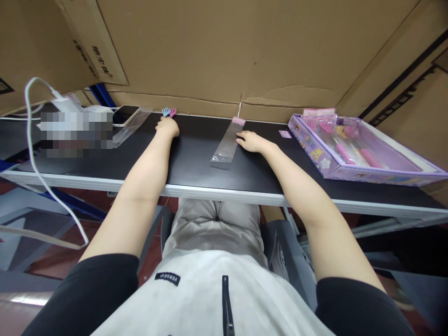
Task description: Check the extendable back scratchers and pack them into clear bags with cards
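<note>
My left hand is curled near the back edge of the black table. A blue and a pink claw-shaped head stick out past its fingers; they look like small back scratchers, with their handles hidden by the hand. My right hand lies with its fingers stretched out, the fingertips touching the right edge of a long clear plastic bag. This bag lies flat on the table and has a pink header at its far end.
On the right, a purple display box holds several packaged pink-handled items. A small pink card lies beside it. To the left are a phone, another clear bag and a white cable. Cardboard walls enclose the table.
</note>
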The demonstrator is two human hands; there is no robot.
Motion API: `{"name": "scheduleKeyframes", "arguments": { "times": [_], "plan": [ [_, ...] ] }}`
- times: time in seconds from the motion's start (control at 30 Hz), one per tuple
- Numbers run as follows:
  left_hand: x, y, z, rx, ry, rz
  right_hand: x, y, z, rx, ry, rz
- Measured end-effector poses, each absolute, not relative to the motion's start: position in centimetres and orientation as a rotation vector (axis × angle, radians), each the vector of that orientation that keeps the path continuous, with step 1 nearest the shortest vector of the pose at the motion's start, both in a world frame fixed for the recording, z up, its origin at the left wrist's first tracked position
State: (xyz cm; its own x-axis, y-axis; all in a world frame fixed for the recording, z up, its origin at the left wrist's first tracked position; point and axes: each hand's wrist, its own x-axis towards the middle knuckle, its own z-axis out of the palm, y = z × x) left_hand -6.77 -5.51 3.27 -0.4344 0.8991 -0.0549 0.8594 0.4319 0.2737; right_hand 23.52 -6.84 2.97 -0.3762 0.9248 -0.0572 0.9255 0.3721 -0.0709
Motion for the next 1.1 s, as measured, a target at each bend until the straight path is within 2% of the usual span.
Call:
{"name": "scheduleKeyframes", "arguments": {
  "times": [0.6, 0.87, 1.1],
  "plan": [
    [-6.8, -4.9, 2.9, 1.683, 2.457, 0.38, 23.6, -6.6, 2.8, 1.737, 2.608, -0.135],
    [-2.0, -5.3, 2.4, 2.352, 1.875, 0.52, 23.0, -7.3, 3.0, 1.603, 2.759, -0.208],
    [0.1, -5.1, 1.0, 2.508, 1.606, 0.465, 22.5, -8.2, 3.2, 1.441, 2.88, -0.292]
  ]
}}
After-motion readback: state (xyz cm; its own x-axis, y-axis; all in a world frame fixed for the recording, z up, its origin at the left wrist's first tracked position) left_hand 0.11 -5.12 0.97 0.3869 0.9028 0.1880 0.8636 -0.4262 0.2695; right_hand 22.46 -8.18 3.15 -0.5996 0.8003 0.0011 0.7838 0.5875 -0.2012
